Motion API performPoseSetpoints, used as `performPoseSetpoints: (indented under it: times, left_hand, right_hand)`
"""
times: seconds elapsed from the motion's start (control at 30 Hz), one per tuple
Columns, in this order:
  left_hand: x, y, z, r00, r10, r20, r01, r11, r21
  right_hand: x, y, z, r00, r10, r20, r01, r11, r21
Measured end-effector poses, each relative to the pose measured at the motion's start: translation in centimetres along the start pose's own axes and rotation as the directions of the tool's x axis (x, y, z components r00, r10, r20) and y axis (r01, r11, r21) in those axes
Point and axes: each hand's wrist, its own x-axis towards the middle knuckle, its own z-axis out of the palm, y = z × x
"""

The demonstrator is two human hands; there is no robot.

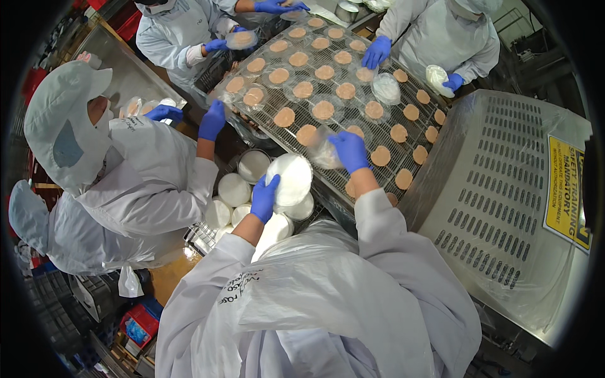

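In my left hand (265, 198) is a stack of round white sheets (294, 181), held by its left edge with the fingers closed. My right hand (350, 150) reaches over the near edge of a wire-mesh conveyor (287, 140), pinching a round clear film sheet (323, 149) that is smeared by motion. The sheet hangs over flat, round pinkish patties (306, 135) lying in rows on the mesh. Several patties farther off are covered by clear film discs (386, 89).
More white round stacks (234, 189) stand in a wire basket (200, 237) before me. A slotted metal cover (498, 176) flanks the conveyor's right. Co-workers in white with blue gloves stand left (157, 183), far left (183, 38) and far right (435, 38), their hands near the belt.
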Motion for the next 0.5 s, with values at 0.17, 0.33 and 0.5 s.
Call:
performPoseSetpoints:
  times: [0.17, 0.33, 0.5]
  left_hand:
    - [-0.2, -0.3, -1.2, 1.0, -0.026, 0.003, 0.026, 0.998, -0.051]
    - [-0.6, -0.4, -1.4, 0.991, -0.007, 0.137, 0.0, 0.999, 0.05]
    - [-0.3, -0.6, 1.0, 0.98, -0.016, 0.199, 0.022, 0.999, -0.029]
  right_hand:
    - [-1.1, 3.5, 2.8, 0.97, -0.242, -0.019, 0.217, 0.902, -0.374]
    - [-7.3, 7.1, 4.2, 0.962, -0.27, 0.031, 0.262, 0.89, -0.374]
    - [-10.3, 3.6, 2.4, 0.992, -0.003, 0.13, 0.007, 0.999, -0.034]
